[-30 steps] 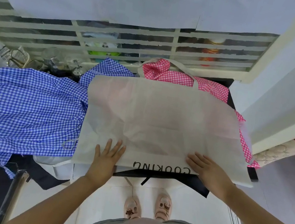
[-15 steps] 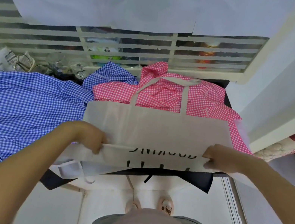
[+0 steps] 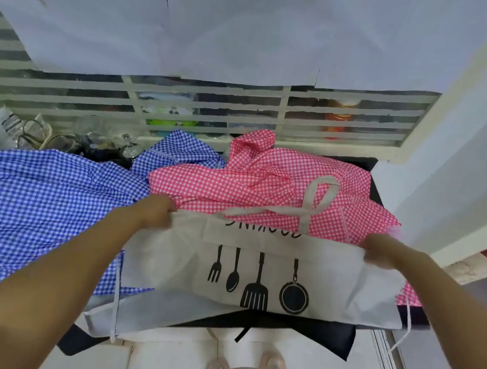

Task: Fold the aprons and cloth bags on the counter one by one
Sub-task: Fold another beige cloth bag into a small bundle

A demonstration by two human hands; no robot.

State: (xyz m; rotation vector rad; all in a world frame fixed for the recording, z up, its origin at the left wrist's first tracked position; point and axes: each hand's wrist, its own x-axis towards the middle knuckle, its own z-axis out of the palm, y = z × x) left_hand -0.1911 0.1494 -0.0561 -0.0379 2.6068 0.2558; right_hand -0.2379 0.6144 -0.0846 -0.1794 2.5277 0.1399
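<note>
The cream cloth bag (image 3: 268, 273) is a plain matte weave, folded into a long band across the near side of the dark counter (image 3: 376, 188), its upper face printed with black silhouettes of a fork, spoon, spatula and pan. The left hand (image 3: 159, 211) pinches the band's far left corner with curled fingers, and the right hand (image 3: 381, 252) grips the far right corner the same way. The bag's flat webbing handle (image 3: 319, 197) loops out over a rumpled pink gingham apron (image 3: 234, 189) just behind, while a blue gingham apron (image 3: 20, 203) sprawls to the left. Beneath the bag, pale cloth (image 3: 167, 311) and black cloth (image 3: 307, 330) hang over the counter's front. The lettering along the far fold is half hidden and upside down, both hands are slightly blurred, and the glassware (image 3: 82, 133) by the slatted window (image 3: 217, 105) is hard to make out
</note>
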